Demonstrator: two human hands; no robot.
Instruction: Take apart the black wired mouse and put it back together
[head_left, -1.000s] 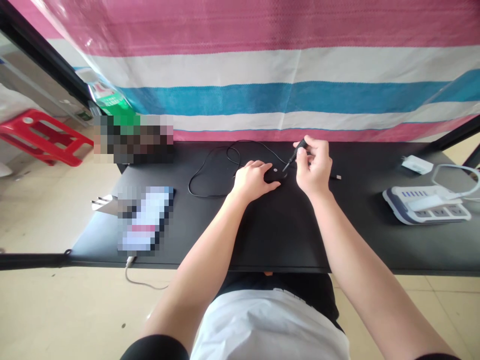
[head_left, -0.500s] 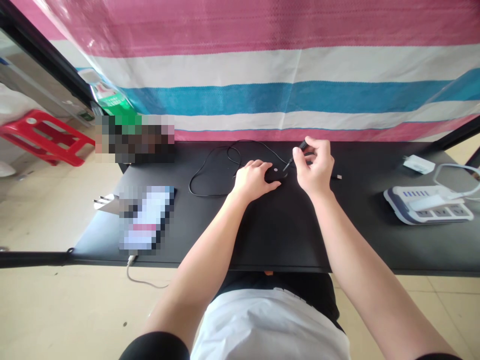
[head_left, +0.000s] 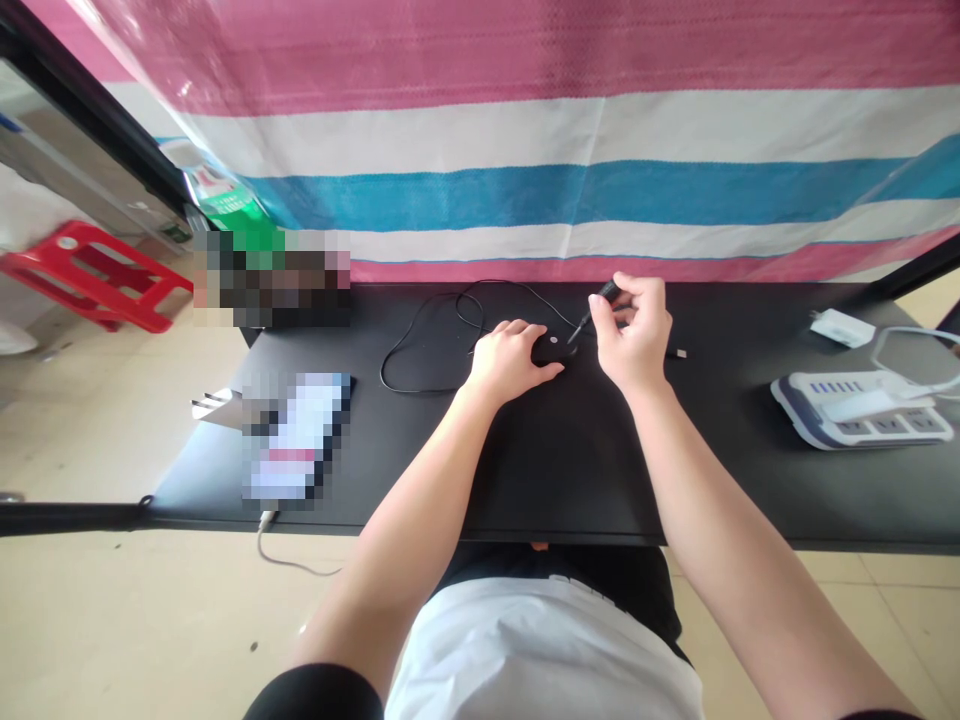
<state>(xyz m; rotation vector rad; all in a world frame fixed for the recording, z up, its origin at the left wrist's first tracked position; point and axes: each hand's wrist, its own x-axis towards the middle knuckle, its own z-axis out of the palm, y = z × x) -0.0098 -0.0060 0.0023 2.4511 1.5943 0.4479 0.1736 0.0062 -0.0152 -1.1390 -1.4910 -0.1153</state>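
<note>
My left hand (head_left: 512,358) is closed around a small black computer mouse (head_left: 552,353) on the tabletop, its thumb along the near side and its fingers over the far side. A pale round spot shows on the mouse, and the palm hides part of the body. My right hand (head_left: 636,325) pinches the black handle of a screwdriver (head_left: 584,321), which is tilted. Its metal shaft slants down to the mouse's right end; whether the tip sits in a hole I cannot tell. A thin black cable (head_left: 384,368) loops behind my left hand. A USB plug (head_left: 681,353) lies right of my right hand.
At the right are a white power strip (head_left: 814,425) and a white charger (head_left: 843,328). To the left lie a blurred-out phone (head_left: 300,440) and a plug adapter (head_left: 217,405). A green-labelled bottle (head_left: 232,205) stands at the back left, before a striped sheet (head_left: 480,195).
The fingers of my right hand have shifted slightly around the screwdriver handle. My left hand stays on the mouse. The whole view has moved very slightly.
</note>
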